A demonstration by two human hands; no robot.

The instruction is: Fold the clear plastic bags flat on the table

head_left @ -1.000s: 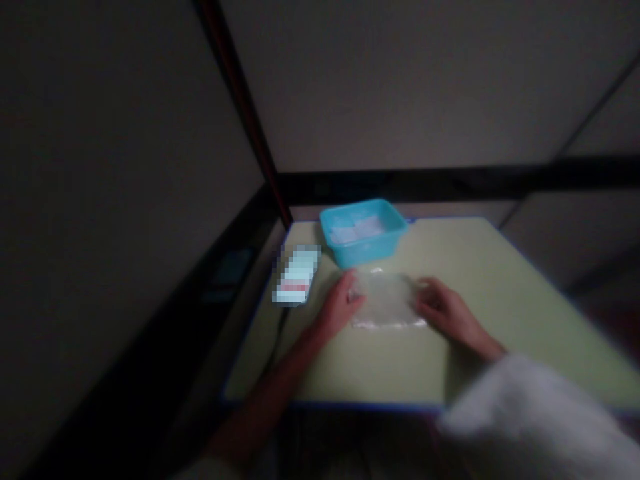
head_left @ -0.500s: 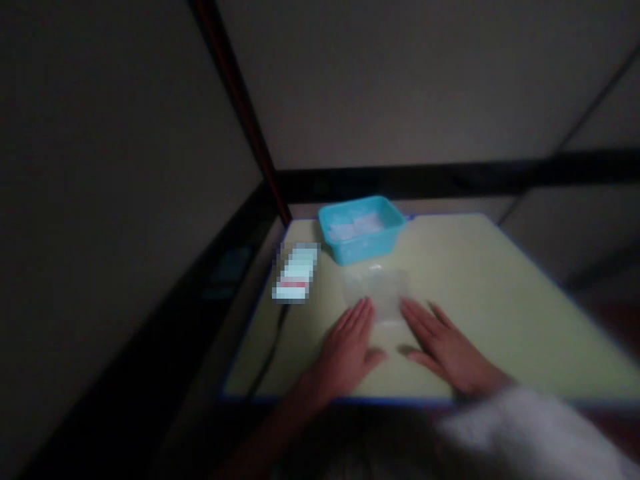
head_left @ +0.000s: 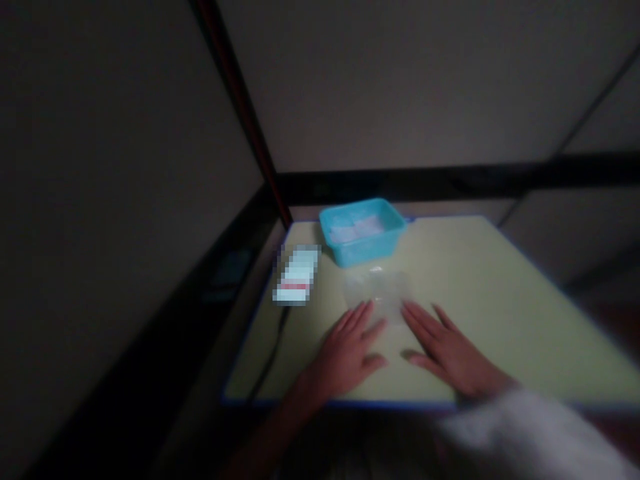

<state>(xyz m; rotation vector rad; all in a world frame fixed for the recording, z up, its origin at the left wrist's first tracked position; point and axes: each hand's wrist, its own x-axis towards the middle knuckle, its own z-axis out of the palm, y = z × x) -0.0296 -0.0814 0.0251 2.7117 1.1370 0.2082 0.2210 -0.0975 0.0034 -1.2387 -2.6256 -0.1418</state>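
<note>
Plastic sheet (head_left: 377, 288), held earlier, now lies flat by left hand (head_left: 346, 353) and right hand (head_left: 450, 350), both spread.

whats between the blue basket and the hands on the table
In the head view, a see-through plastic sheet lies on the table between the blue basket and the left hand and right hand.

Pale grey-white sleeve (head_left: 535, 433) on right side, kinda loose looking, ends around wrist (head_left: 500, 381). Right hand (head_left: 447, 353) bare, five slim fingers. Left hand (head_left: 345, 353) bare too, same with left forearm (head_left: 280, 427). Fabric texture too blurry, tbh.
</note>
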